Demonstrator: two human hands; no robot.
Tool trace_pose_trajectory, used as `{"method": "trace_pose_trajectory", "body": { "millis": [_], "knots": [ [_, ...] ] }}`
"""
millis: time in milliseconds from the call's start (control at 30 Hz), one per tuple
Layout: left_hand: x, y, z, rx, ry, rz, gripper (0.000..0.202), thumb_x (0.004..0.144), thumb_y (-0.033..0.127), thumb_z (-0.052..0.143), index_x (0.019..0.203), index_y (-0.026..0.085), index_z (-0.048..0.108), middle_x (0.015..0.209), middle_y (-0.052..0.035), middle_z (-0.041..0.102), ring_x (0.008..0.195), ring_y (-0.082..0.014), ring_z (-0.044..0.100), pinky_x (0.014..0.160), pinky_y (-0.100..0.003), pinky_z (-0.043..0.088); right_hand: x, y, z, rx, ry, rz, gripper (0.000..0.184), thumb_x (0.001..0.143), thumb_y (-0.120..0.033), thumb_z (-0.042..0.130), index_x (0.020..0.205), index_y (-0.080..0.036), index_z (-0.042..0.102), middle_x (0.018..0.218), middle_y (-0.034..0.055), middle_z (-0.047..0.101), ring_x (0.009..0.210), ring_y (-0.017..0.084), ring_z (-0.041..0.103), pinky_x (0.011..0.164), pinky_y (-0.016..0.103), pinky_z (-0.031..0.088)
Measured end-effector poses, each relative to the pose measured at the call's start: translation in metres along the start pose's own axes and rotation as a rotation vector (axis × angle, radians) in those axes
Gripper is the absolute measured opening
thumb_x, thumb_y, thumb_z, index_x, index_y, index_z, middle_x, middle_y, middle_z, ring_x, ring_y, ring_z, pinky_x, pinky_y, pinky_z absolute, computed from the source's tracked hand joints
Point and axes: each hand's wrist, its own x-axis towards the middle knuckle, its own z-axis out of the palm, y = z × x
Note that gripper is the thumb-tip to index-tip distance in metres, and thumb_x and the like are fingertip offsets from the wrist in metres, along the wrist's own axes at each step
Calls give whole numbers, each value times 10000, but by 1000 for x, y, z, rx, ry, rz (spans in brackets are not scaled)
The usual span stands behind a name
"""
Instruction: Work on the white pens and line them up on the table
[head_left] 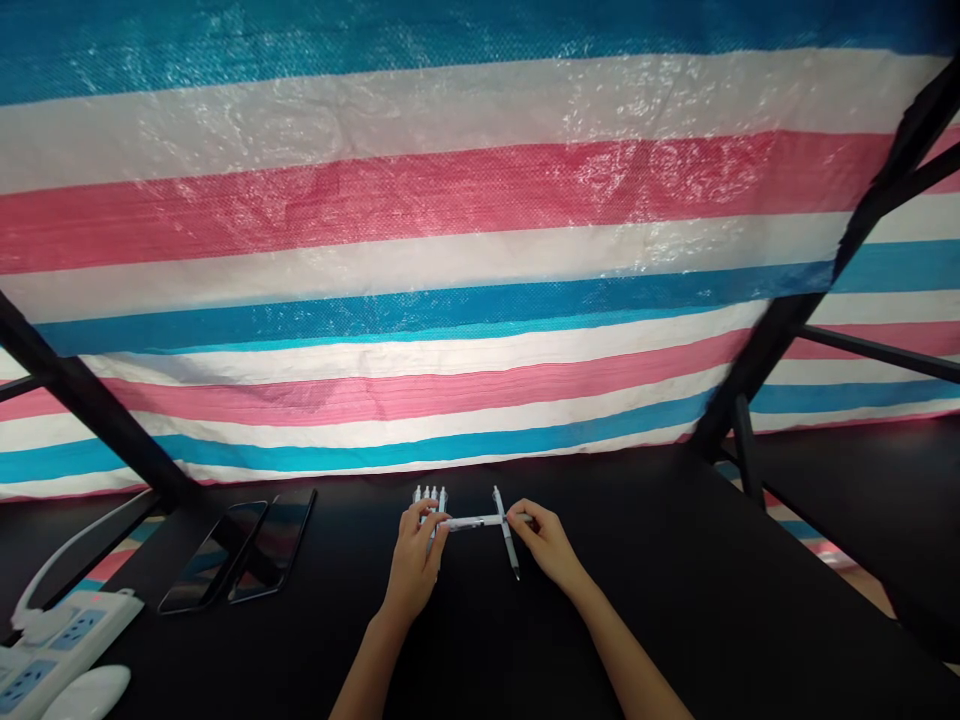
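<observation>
Table: black tabletop [675,620] running on to my right, two phones [274,545] off left
Pen: white pen [472,522] level between my hands, across a second pen [512,555], a row of pens [429,497] just behind
Feel: light, stiff, slick, best held by the barrel
Left hand [412,565]: pinching one end
Right hand [547,545]: pinching the other end
</observation>
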Motion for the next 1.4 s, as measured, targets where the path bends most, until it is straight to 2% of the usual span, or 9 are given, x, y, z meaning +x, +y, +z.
{"method": "trace_pose_trajectory", "body": {
  "millis": [133,300,433,600,733,900,1000,1200,1400],
  "knots": [
    [0,-1,0,8,-26,-1,285,916,303,365,804,208,610,1060,-87,551,983,-207,538,844,-363,486,0,1,2,53,-12,-4,300,825,-481,533,773,-192,596,651,-14,480,552,115,406,507,228,312],
    [0,-1,1,5,-47,25,268,908,306,387,783,214,606,1072,-83,542,998,-210,538,830,-348,489,1,2,1,62,1,8,275,817,-464,550,805,-194,601,637,-21,460,539,113,391,497,228,293],
    [0,-2,2,-6,-19,21,224,892,302,428,797,220,613,1074,-76,534,978,-204,555,826,-345,496,1,2,1,22,-1,9,301,830,-464,526,733,-185,585,632,-16,459,550,117,395,509,231,296],
    [0,-3,4,-38,-22,8,162,878,296,461,904,245,613,1074,-64,516,1042,-206,542,853,-340,492,0,0,0,-53,8,44,395,838,-493,496,604,-176,519,573,-28,410,517,107,375,488,228,274],
    [0,-2,4,-51,-36,4,165,877,302,460,922,239,606,1077,-67,510,1058,-209,536,863,-340,487,-1,-1,0,-80,9,23,429,845,-504,476,580,-171,526,562,-25,424,518,107,387,481,221,289],
    [0,0,3,-44,-60,-19,217,891,312,426,973,235,612,1107,-80,508,1054,-211,533,880,-355,478,0,1,0,-10,16,-4,329,828,-475,522,723,-173,596,624,-12,483,538,108,411,483,214,316],
    [0,0,2,-33,-104,-36,265,909,317,380,906,227,630,1125,-87,506,1041,-212,531,882,-367,471,0,3,1,24,23,-10,282,817,-454,547,786,-180,610,633,-13,482,537,109,404,481,216,308],
    [0,0,1,-32,-103,-5,248,897,311,411,824,216,628,1104,-86,525,1031,-220,529,873,-364,465,0,2,2,52,21,-2,235,816,-413,562,809,-183,608,608,-30,432,526,104,368,483,221,273],
    [0,-2,4,-61,-58,-1,193,874,323,465,822,226,624,1096,-72,521,1005,-211,552,847,-346,480,0,3,1,34,11,30,248,818,-412,560,746,-179,600,593,-33,428,523,101,367,481,217,262]
  ]
}}
